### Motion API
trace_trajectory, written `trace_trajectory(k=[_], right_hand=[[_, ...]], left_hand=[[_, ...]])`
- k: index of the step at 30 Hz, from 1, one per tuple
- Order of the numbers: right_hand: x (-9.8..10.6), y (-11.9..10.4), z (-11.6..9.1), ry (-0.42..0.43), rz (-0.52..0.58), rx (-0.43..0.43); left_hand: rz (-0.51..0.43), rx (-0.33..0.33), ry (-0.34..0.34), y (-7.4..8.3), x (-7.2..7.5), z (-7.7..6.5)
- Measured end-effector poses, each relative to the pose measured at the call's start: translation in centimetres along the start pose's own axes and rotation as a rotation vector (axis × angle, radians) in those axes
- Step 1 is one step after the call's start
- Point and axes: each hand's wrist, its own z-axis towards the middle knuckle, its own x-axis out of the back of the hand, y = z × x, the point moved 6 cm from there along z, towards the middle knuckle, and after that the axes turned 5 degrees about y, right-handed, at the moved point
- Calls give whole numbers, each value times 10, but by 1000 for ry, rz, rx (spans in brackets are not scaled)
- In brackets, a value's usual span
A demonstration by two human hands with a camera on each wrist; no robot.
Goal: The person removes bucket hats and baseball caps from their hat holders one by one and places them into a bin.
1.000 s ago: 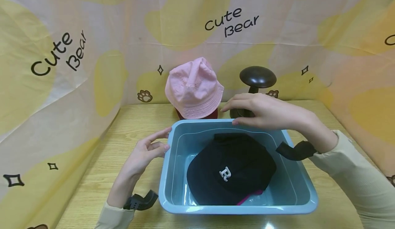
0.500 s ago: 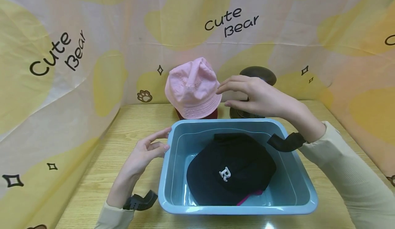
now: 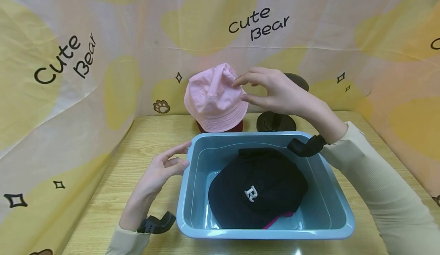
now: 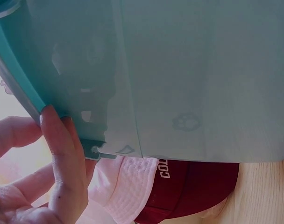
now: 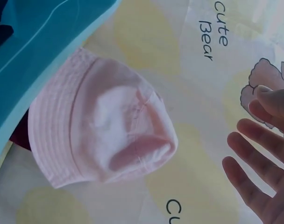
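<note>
A light blue plastic bin (image 3: 338,194) stands in the middle of the table, holding a black cap (image 3: 233,194) with a white letter R. My left hand (image 3: 161,171) touches the bin's left rim with its fingertips, also visible in the left wrist view beside the bin wall. Behind the bin, a pink bucket hat (image 3: 213,94) sits over a dark red cap (image 4: 198,186). My right hand (image 3: 275,89), empty, hovers at the pink hat's right side, thumb and fingers spread apart. In the right wrist view, the pink crown faces those fingers.
Right of the pink hat stands a dark hat stand (image 3: 276,122) with a round base, its top partly hidden by my right hand. Something magenta (image 3: 278,218) shows under the black cap. A patterned cloth (image 3: 309,18) hangs behind and beside the table (image 3: 151,133).
My right hand has lifted away from above the bin's far rim and moved up and left, from the hat stand towards the pink hat. My left hand and the bin have stayed put.
</note>
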Motion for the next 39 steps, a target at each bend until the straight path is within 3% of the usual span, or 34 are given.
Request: trace_trajectory(k=[12,26,39], right_hand=[[-1,10,20,31,-8,-42],[-14,28,47,0,-6,-135],[-25,46,70,-62,-96,-195]], left_hand=[[17,-9,-12,1,-2,2],[9,-5,-13,1,-3,0],[7,-4,-3,0,-1,-1]])
